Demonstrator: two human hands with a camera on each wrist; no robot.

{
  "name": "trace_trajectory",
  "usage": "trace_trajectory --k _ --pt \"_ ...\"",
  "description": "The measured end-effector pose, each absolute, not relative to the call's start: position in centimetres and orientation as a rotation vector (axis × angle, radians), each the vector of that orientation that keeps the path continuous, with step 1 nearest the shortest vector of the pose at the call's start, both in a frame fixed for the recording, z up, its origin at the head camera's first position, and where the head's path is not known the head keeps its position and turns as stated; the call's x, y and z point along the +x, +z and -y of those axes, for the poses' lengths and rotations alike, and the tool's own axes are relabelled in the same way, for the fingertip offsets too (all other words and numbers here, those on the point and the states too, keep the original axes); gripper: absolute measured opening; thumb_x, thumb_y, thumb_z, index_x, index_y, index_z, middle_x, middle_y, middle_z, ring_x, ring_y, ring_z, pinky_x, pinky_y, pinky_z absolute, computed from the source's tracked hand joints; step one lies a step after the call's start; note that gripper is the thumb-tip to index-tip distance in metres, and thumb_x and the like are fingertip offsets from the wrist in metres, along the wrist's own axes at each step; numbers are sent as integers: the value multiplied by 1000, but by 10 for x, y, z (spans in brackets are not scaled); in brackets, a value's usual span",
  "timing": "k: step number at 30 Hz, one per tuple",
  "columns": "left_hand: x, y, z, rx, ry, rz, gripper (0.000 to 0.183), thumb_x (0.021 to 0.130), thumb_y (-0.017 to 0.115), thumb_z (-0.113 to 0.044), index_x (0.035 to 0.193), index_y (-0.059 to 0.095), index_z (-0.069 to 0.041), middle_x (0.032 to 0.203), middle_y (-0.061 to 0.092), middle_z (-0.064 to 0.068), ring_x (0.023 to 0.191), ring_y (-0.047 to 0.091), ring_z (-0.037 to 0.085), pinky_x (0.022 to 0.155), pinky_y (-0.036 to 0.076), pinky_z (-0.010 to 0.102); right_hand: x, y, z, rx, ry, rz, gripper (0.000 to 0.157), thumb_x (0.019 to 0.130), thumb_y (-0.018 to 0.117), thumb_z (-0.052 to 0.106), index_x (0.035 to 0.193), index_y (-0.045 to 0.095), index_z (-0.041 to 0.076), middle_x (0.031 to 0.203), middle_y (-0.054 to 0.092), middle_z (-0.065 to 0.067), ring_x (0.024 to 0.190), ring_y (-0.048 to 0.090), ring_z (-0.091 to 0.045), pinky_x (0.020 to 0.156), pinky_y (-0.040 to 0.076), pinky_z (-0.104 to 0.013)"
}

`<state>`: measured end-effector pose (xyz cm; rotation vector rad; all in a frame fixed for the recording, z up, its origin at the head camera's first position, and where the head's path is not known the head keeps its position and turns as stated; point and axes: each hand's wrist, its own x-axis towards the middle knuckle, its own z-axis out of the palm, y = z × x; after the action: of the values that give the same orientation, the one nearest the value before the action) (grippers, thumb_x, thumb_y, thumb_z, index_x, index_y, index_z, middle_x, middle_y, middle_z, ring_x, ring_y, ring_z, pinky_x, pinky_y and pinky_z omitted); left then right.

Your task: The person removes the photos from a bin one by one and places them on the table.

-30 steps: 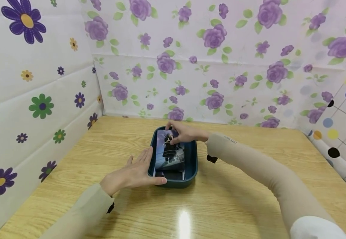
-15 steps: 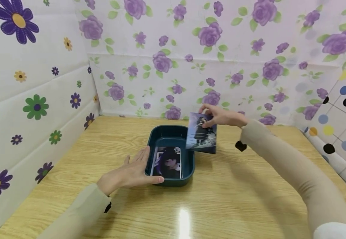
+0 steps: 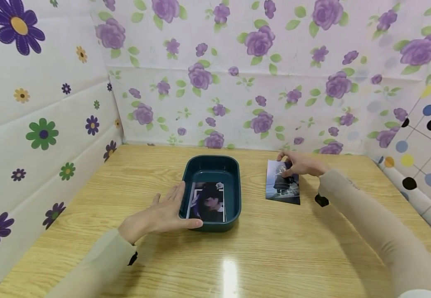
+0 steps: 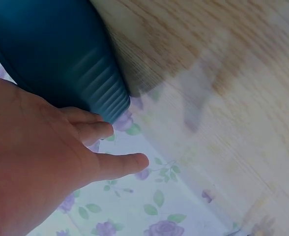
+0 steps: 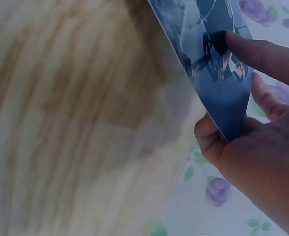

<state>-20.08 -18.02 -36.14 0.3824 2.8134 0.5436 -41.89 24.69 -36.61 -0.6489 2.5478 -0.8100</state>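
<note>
Head cam: R grip (image 3: 300,164) is pinching a photo card (image 3: 279,188), thumb on the printed side, other fingers round the far/right edge & behind it. Card is to the R of the tub, well apart from it, toward the back of the worktop (image 3: 293,252). Print = bluish-purple bkgd, dark-clad figure, thin pale lines across the lower half, dark strip along the near edge. R wrist cam: same card tilted, a corner btwn thumb side & curled fingers; can't tell if any edge touches the worktop.

L grip (image 3: 159,217) is wide, nothing in it: fingers straight, laid along the L side of the dk teal tub (image 3: 233,205), thumb out along its near rim. L wrist cam: one finger juts away from the tub, others up against its ribbed wall.

Second photo card (image 3: 205,205) lies in the near/left part of the tub, dark print w/ a dark-haired figure, pale strip showing along its R edge.

Surroundings: worktop is lt wood grain w/ a bright glare spot at the near side. Back sheet (image 3: 234,95) has purple roses + green leaves; L sheet (image 3: 62,111) multicolored daisies; R sheet (image 3: 422,136) colored dots joined by thin lines. Both sleeves beige.
</note>
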Motion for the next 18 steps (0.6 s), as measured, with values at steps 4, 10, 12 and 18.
trace_trajectory --k 4,10,12,18 --pt "-200 -362 180 384 562 -2811 126 74 56 -80 155 -9 -10 164 -7 8 152 -2 32 112 -4 70 -421 -377 -248 -672 -803 -2570 47 87 71 10 124 43 7 127 44 -23 104 45 -34 77 42 -38" --pt "-198 -363 180 400 518 -2864 124 75 54 -81 156 -6 -9 164 -4 10 152 3 32 112 0 71 -423 -387 -245 -675 -743 -2610 48 86 71 8 125 43 6 130 42 -25 114 43 -39 84 42 -46" --pt "-197 -363 180 396 517 -2884 123 76 53 -81 156 -6 -9 164 -3 10 152 4 32 111 1 73 -423 -388 -243 -704 -684 -2657 48 85 71 8 125 46 6 128 45 -26 116 44 -41 90 39 -52" --pt "-195 -364 178 378 542 -2913 117 79 49 -80 156 -8 -12 164 -3 8 152 5 33 109 4 74 -420 -376 -218 -767 -774 -2710 45 89 69 18 128 51 4 130 52 -24 120 49 -40 97 43 -55"
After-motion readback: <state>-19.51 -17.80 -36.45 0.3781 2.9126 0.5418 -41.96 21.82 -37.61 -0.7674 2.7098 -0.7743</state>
